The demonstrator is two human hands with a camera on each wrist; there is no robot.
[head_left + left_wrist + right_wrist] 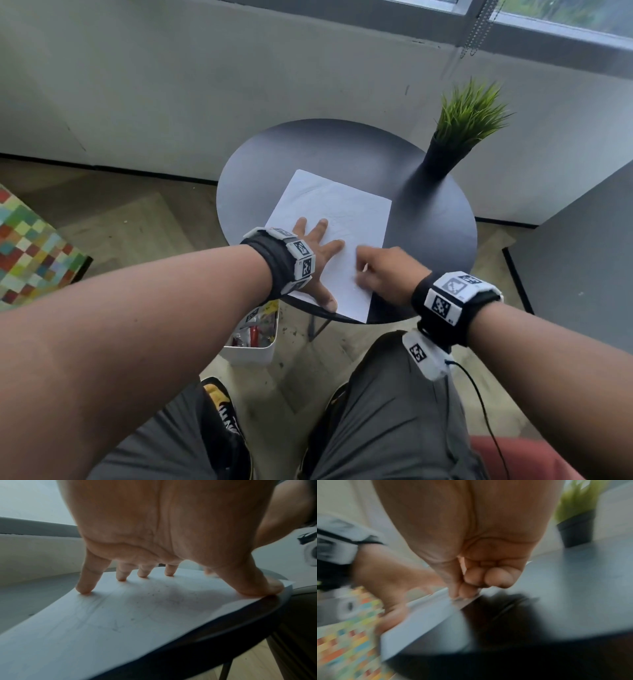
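A white sheet of paper (335,212) with faint pencil marks lies on a round dark table (428,222), its near corner hanging over the table's edge. My left hand (320,263) presses the sheet's near left part, fingers spread and straight. In the left wrist view the fingertips (85,589) and thumb bear down on the paper (120,622). My right hand (363,270) sits at the sheet's right edge with its fingers curled. In the blurred right wrist view its thumb and index finger (462,595) pinch the paper's edge (423,618).
A green grass plant (469,116) in a black pot stands at the table's far right. Under the table's near left side sits a white bin (253,342) of small items. A checkered seat (27,246) lies left, a grey cabinet (582,257) right.
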